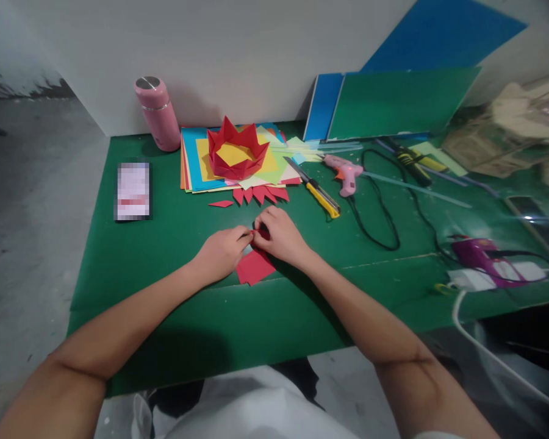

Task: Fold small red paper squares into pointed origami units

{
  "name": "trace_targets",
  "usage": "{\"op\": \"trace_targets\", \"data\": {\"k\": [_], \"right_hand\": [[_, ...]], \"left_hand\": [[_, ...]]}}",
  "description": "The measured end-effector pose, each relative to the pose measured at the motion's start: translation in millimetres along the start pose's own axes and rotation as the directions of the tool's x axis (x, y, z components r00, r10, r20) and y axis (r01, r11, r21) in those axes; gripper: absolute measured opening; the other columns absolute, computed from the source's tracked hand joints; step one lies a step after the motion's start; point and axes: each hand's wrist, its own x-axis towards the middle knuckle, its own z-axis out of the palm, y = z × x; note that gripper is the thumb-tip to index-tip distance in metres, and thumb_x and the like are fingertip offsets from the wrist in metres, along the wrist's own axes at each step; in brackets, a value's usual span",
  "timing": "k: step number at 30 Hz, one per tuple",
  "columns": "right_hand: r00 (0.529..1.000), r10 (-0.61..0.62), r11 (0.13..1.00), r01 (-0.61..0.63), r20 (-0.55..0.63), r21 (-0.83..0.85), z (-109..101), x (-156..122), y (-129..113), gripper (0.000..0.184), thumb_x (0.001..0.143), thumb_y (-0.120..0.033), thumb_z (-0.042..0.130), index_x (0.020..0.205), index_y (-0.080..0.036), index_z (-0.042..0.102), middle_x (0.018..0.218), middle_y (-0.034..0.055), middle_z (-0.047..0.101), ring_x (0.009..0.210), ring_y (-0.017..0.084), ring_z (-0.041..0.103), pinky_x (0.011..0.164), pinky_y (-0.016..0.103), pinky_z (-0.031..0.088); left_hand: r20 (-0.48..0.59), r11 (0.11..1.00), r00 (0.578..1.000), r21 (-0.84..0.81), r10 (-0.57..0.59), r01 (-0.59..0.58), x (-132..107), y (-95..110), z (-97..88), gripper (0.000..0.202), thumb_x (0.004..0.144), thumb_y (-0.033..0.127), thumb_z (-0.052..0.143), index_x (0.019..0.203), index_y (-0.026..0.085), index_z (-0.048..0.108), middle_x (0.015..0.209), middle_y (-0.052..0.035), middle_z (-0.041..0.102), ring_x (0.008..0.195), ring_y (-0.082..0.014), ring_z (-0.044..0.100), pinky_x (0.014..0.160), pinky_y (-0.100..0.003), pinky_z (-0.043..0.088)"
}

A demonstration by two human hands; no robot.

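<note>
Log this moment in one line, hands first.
left hand, right hand: holding small red paper | nearer: red sheets | beyond: red pointed pieces | right: cutter, glue gun

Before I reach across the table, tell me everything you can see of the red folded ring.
The red folded ring looks like creased paper, with sharp points rising around its rim like a crown. Its middle is open, showing a yellow sheet beneath. It sits upright on a stack of coloured sheets toward the back of the green table, right of the pink bottle. The left hand and right hand are clear of it.
</note>
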Motion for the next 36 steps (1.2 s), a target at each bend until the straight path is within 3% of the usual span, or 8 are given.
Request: {"op": "trace_targets", "data": {"k": [4,9,18,24,36], "right_hand": [[1.000,-0.010,0.995,0.010,-0.001,0.098,-1.2,-0.6,-0.7,0.008,0.073,-0.013,0.059,0.072,-0.019,0.053,0.074,0.0030,0.056,0.071,0.017,0.051,0.068,0.029,0.039],[0.998,0.055,0.987,-0.057,0.015,0.150,-6.9,-6.8,-1.1,0.009,0.078,-0.015,0.062,0.085,-0.019,0.065,0.065,-0.0010,0.057,0.060,0.013,0.049,0.060,0.026,0.036],[0.998,0.060,0.986,-0.057,-0.015,0.158,-7.5,-9.8,-1.6,0.007,0.077,-0.012,0.064,0.074,-0.018,0.066,0.065,-0.0006,0.059,0.059,0.012,0.051,0.060,0.025,0.037],[0.997,0.071,0.989,-0.070,-0.006,0.130,-7.1,-12.9,0.3,0.013,0.081,-0.018,0.062,0.090,-0.019,0.071,0.066,0.0002,0.060,0.060,0.013,0.051,0.060,0.026,0.037],[0.997,0.077,0.989,-0.073,-0.030,0.131,-2.1,-8.0,-4.6,0.010,0.081,-0.019,0.057,0.072,-0.018,0.062,0.069,0.0025,0.060,0.067,0.016,0.053,0.063,0.027,0.037]], "left_hand": [[0.005,1.000,1.000,-0.001,0.003,-0.003,-0.1,0.0,1.6,0.031,0.093,0.015,0.037,0.113,0.010,0.060,0.110,-0.0127,0.062,0.083,-0.0198,0.062,0.075,-0.034,0.051],[0.005,1.000,1.000,-0.008,0.003,-0.003,-0.5,-0.5,2.7,0.032,0.093,0.015,0.036,0.114,0.011,0.060,0.109,-0.0128,0.062,0.084,-0.0206,0.062,0.075,-0.034,0.051],[0.008,1.000,1.000,-0.001,0.002,-0.002,-1.1,-0.4,1.0,0.033,0.093,0.016,0.036,0.116,0.011,0.060,0.115,-0.0132,0.061,0.086,-0.0201,0.061,0.075,-0.033,0.051],[0.012,1.000,1.000,0.005,0.014,-0.014,-1.3,-1.1,1.9,0.035,0.095,0.017,0.034,0.118,0.010,0.059,0.115,-0.0131,0.062,0.087,-0.0207,0.062,0.077,-0.034,0.051],[0.004,0.999,1.000,-0.032,0.000,0.000,-0.6,0.3,-0.4,0.034,0.094,0.014,0.034,0.116,0.010,0.060,0.113,-0.0138,0.062,0.087,-0.0205,0.062,0.078,-0.035,0.052]]}}
